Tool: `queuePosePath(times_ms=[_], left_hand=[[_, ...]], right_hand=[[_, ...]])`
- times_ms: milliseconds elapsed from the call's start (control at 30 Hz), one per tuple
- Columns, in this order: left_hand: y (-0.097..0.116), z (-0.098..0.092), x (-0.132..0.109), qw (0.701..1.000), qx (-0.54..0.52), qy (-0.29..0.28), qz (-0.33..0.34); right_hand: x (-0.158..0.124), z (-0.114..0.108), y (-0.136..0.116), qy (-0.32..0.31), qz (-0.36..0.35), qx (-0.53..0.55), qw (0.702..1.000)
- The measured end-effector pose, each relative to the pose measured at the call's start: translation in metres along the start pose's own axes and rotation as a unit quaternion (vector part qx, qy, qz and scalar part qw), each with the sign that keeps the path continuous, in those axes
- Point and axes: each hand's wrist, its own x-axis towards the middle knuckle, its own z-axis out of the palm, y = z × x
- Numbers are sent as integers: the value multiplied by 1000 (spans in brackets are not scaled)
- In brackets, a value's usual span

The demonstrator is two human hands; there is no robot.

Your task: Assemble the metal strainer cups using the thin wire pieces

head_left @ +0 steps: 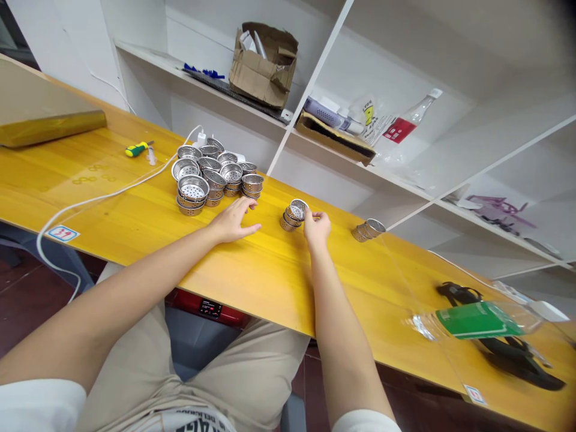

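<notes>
My right hand (317, 227) pinches the rim of the top perforated metal cup (297, 210), which sits tilted on a short stack of the same cups (288, 224). My left hand (234, 220) is over the table with its fingers apart and nothing in them, close to the front of a large group of stacked perforated metal cups (193, 189). Those cups are round, shiny and dotted with holes. Off to the right, another small stack of cups (368, 230) leans to one side.
The yellow table (252, 270) carries a white cable (112, 193), a green-and-yellow screwdriver (136, 149) and a brown roll (54, 128) on the left. On the right lie a green-labelled bottle (479, 320) and a black sandal (517, 363). White shelves behind hold a cardboard box (258, 77).
</notes>
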Motion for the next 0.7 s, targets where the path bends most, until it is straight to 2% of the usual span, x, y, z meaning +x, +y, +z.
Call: queuePosePath(times_ms=[100, 200, 267, 400, 700], left_hand=[[1, 0, 0, 1000, 0, -2, -1], [3, -1, 0, 1000, 0, -5, -4], [3, -1, 0, 1000, 0, -9, -7], [2, 0, 0, 1000, -1, -10, -8], [2, -1, 0, 1000, -5, -14, -11]], right_hand=[[-7, -2, -7, 31, -21, -44, 998], [-16, 3, -11, -20, -101, -62, 993], [-19, 8, -10, -59, -115, -64, 990], [-17, 14, -4, -72, -94, -44, 992], [-14, 9, -4, -78, -20, -13, 997]])
